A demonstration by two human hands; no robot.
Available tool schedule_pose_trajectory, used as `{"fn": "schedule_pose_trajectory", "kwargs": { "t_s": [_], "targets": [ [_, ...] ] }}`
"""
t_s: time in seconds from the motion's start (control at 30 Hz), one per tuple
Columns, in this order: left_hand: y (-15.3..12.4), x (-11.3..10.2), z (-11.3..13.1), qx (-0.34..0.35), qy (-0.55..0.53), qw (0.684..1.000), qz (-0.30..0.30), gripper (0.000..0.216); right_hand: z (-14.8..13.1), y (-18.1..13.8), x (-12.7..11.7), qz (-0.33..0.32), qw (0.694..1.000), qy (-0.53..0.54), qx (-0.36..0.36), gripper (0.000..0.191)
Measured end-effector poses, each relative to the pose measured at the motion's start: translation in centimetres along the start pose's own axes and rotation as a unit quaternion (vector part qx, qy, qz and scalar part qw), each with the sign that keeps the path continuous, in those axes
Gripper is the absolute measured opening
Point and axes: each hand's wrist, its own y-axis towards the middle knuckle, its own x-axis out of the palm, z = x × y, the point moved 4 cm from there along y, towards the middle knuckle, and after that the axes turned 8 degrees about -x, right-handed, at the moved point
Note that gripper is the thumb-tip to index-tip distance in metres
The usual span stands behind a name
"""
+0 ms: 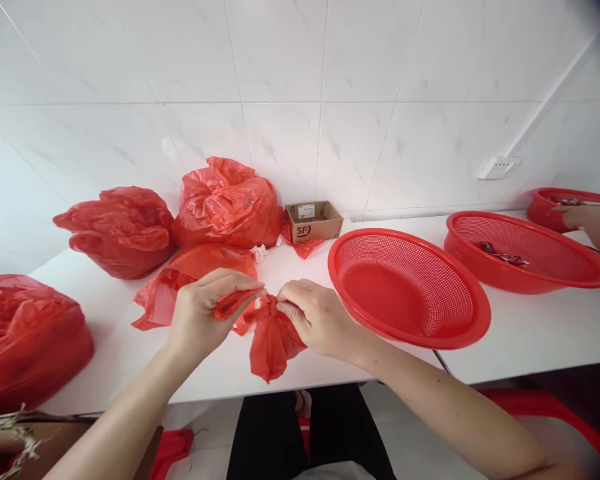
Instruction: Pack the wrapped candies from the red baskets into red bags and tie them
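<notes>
My left hand [203,313] and my right hand [316,317] both pinch a small red plastic bag [270,340] above the front edge of the white table [530,333]. The left fingers are closed on a twisted strip of the bag's top. The right fingers grip the bag's gathered neck, and its body hangs down below them. Just behind my left hand lies a looser red bag [195,273], partly open.
Full red plastic bags stand at back left [120,230], back centre [227,203] and far left [25,340]. A small cardboard box [314,221] sits by the tiled wall. Red mesh baskets lie to the right: one empty [407,287], another [525,250] holding small items. Another person's hand [587,217] reaches into a third basket.
</notes>
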Motion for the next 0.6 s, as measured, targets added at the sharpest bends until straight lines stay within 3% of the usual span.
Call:
{"fn": "schedule_pose_trajectory", "kwargs": {
  "t_s": [0.13,0.2,0.3,0.37,0.47,0.6],
  "targets": [
    [0.0,-0.4,-0.6,-0.079,-0.029,0.995,0.058,0.006,0.4,-1.0,0.5,-0.023,0.999,-0.025,0.004,0.015],
    [-0.1,-0.3,-0.5,-0.135,-0.055,0.988,0.058,0.002,0.3,-1.1,0.1,-0.031,0.999,-0.023,0.015,0.015],
    [-0.2,-0.5,0.6,-0.181,-0.078,0.979,0.044,0.007,0.0,-0.8,-1.1,0.014,1.000,-0.005,0.015,0.010],
    [-0.1,-0.4,1.8,-0.165,-0.085,0.983,0.001,0.010,-0.3,-0.4,-1.2,0.046,0.998,0.045,0.010,0.010],
    [-0.1,-0.5,3.2,-0.113,-0.086,0.989,-0.031,0.013,-1.0,-0.2,0.4,0.020,0.990,0.138,-0.005,0.015],
    [-1.1,-1.2,3.8,-0.079,-0.067,0.994,0.046,0.016,-2.7,-0.8,2.8,0.008,0.989,0.145,0.010,0.030]
  ]
}}
